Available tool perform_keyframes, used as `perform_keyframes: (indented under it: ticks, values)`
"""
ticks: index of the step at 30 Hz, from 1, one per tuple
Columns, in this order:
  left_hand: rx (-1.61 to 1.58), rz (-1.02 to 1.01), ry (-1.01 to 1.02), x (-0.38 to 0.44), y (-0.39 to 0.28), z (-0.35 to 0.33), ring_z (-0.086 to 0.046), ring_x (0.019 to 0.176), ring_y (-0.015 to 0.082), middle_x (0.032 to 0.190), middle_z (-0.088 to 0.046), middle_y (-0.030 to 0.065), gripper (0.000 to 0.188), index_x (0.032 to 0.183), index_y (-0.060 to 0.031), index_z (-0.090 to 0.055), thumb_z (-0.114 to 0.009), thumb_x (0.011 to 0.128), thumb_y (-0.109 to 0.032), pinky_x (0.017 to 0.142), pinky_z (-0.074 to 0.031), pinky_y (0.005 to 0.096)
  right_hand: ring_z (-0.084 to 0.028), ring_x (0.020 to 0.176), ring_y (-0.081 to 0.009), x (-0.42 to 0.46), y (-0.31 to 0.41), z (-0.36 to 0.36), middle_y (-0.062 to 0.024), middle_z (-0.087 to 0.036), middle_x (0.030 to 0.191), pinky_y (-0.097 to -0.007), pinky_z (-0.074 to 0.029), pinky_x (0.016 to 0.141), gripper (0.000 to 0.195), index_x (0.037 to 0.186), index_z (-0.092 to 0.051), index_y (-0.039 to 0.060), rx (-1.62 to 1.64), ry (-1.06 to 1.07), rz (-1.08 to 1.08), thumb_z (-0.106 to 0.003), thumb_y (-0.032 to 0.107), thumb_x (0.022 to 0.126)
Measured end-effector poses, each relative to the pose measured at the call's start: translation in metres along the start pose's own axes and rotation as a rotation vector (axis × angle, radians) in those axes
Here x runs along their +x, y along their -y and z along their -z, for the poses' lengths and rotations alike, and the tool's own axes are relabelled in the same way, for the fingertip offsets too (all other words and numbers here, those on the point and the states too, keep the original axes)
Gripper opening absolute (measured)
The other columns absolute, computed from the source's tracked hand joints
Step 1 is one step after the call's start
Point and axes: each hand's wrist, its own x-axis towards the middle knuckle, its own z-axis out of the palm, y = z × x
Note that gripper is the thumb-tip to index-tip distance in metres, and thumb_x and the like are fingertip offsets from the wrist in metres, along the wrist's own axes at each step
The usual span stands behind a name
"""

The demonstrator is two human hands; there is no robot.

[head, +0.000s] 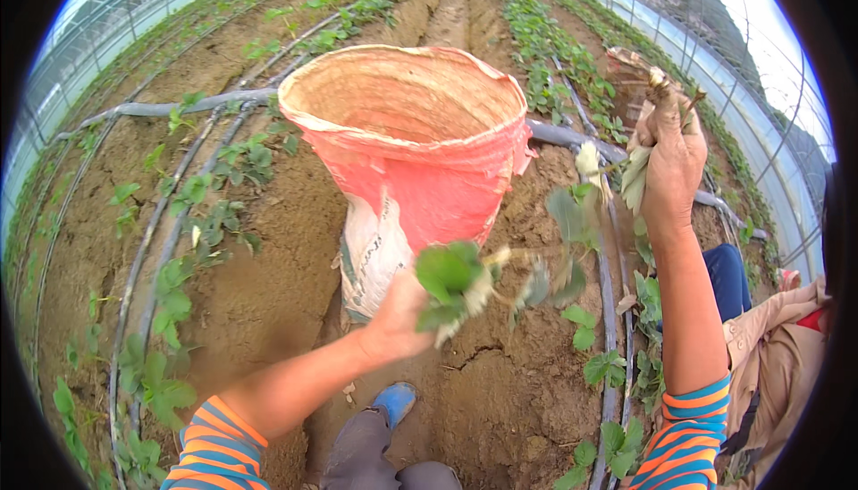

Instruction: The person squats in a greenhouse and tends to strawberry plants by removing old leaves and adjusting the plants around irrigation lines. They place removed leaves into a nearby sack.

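A red and white woven sack [415, 188] stands upright in the furrow before me, its mouth wide and nothing visible inside the part I can see. Low in front of it, my left hand [401, 312] grips a bunch of green strawberry leaves [450, 279], blurred by motion. Raised to the right of the sack, my right hand [670, 148] is closed on a strawberry plant piece [660, 81], with a brown stub above the fingers and pale leaf undersides hanging below. Trailing strawberry stems and leaves [563, 222] hang between the two hands, and which hand holds them I cannot tell.
Black drip hoses [606, 329] run along the planted soil beds. A thick grey pipe [201, 103] crosses behind the sack. Close on my right is another person in a beige jacket [777, 349]. Farther off, another sack [627, 81] shows behind my right hand.
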Motion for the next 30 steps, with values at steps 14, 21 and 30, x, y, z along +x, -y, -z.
perform_keyframes:
  ticks: [14,21,30]
  values:
    - [1.65,0.028,-0.079,0.135,-0.091,0.119,-0.054,0.099,0.0275,0.105,-0.057,0.0155,0.05,0.108,-0.0015,-0.055,-0.066,0.069,-0.032,0.086,-0.041,0.0343,-0.056,0.088,-0.017,0.03,-0.023,-0.076,-0.0107,-0.06,0.099,-0.025,-0.044,0.078,0.03,0.105,-0.057,-0.0012,-0.28,0.336,0.149,-0.06,0.007,0.076]
    - [1.214,-0.697,-0.356,0.059,-0.04,0.084,-0.051,0.102,0.0255,0.11,-0.053,0.014,0.028,0.103,0.0011,-0.053,-0.058,0.078,-0.009,0.089,-0.039,0.034,-0.056,0.061,-0.017,-0.031,-0.2,0.124,-0.0116,-0.064,0.076,-0.0292,-0.044,0.051,0.022,0.091,-0.064,-0.0024,-0.709,0.235,-0.81,-0.061,0.014,0.077]
    - [1.097,-0.017,-0.396,-0.064,0.011,0.124,-0.05,0.1,0.0253,0.107,-0.053,0.015,0.021,0.094,0.0015,-0.053,-0.057,0.076,-0.008,0.088,-0.039,0.0343,-0.063,0.073,-0.0229,-0.027,-0.305,0.131,-0.0138,-0.065,0.079,-0.0338,-0.047,0.068,0.029,0.09,-0.067,0.0055,-0.971,0.148,-0.719,-0.073,0.021,0.065]
